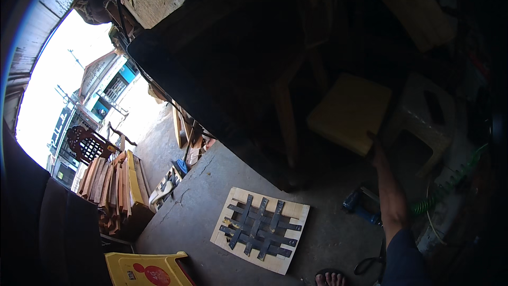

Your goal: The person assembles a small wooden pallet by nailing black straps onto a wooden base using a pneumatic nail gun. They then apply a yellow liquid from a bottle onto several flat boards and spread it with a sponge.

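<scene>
My right hand (375,142), at the end of the forearm coming from the lower right, grips the near corner of a thick, square yellowish seat pad (349,111). Its thumb lies on the pad's edge; shade hides the other fingers. A pale plastic stool (423,116) stands close to the pad's right side. On the floor, left of my arm, lies a pale wooden seat panel (302,217) with black webbing straps (259,222) woven across it. My left hand is out of the picture.
Nearby is a blue power tool (362,209) with a green coiled hose (431,204) to its right. A yellow plastic stool (143,267) stands at lower left. Stacked wood (114,180) and a carved chair (87,143) are beyond. Dark wooden furniture parts (286,122) fill the upper middle.
</scene>
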